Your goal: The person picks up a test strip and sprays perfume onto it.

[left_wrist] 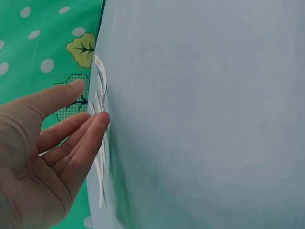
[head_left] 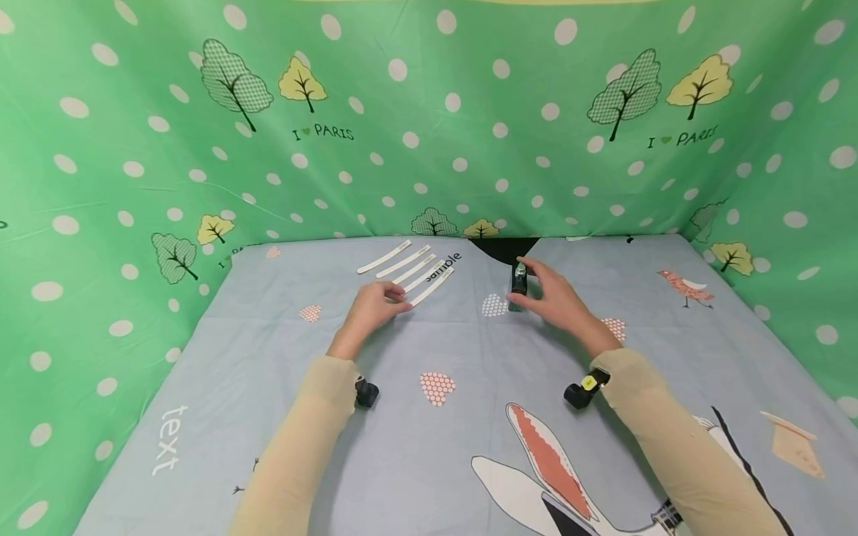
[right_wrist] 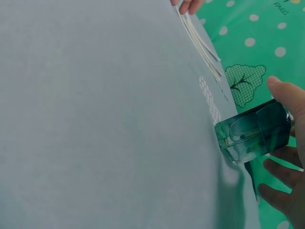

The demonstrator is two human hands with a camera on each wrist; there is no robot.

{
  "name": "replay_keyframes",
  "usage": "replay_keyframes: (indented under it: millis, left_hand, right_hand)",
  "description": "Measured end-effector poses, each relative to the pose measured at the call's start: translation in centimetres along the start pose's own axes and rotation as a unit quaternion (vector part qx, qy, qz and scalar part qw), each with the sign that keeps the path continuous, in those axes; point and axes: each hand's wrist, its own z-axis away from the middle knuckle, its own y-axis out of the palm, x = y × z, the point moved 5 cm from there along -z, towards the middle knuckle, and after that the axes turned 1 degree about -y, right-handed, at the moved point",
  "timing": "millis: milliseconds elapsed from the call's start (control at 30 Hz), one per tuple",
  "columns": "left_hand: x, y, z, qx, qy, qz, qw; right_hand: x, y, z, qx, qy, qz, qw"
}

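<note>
Several narrow white paper strips lie side by side at the back left of the table, with my left hand at their near ends. In the left wrist view, its thumb is spread away from the fingers, and the strips show behind them. On the table farther right stands a dark green glass bottle, its lower part paler and see-through. My right hand reaches around this bottle from the right, thumb on the near side and index finger on the far side. In the right wrist view, the other fingers are spread apart from the glass.
A grey-blue printed cloth covers the table. Its prints include hearts, a bird, a rabbit and words. Green dotted curtains enclose the back and both sides. Each wrist wears a small black camera on a strap.
</note>
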Motion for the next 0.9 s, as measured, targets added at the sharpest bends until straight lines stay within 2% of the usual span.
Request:
replay_keyframes:
  millis: [433, 667, 900]
  left_hand:
    - [-0.2, 0.4, -0.1, -0.01, -0.008, -0.002, 0.9999]
    - [-0.3, 0.6, -0.5, -0.01, -0.015, -0.036, 0.9992]
    - [-0.6, 0.6, -1.2, -0.011, -0.034, -0.093, 0.995]
  right_hand:
    - [-0.1, 0.2, 0.1, -0.007, -0.013, -0.016, 1.0]
    - [0.0, 0.3, 0.2, -0.004, -0.013, -0.024, 1.0]
    - [-0.2, 0.3, 0.0, -0.01, -0.002, -0.011, 1.0]
